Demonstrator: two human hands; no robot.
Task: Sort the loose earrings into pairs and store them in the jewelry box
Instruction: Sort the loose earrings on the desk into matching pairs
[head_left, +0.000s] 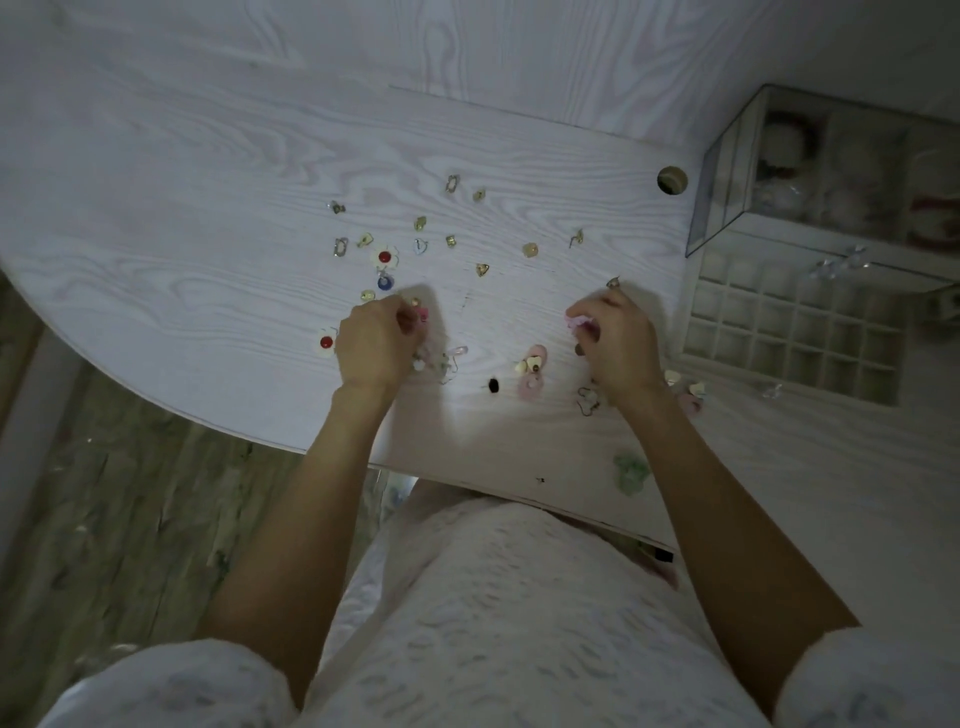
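Several loose earrings lie scattered over the white wood-grain table (208, 218). Among them are a white flower with a red centre (384, 257), its twin (326, 343) by my left wrist, and small gold pieces (452, 184). My left hand (375, 345) is curled with its fingertips pinching a bright pink earring (422, 314). My right hand (615, 343) is closed on a pale pink earring (575, 321). The jewelry box's gridded tray (789, 332) lies open at the right, beyond my right hand.
A glass-walled box section (727, 171) with white items inside stands behind the tray. A round cable hole (672, 180) is near it. A pale green piece (629, 472) sits by the table's front edge. The floor shows at the lower left.
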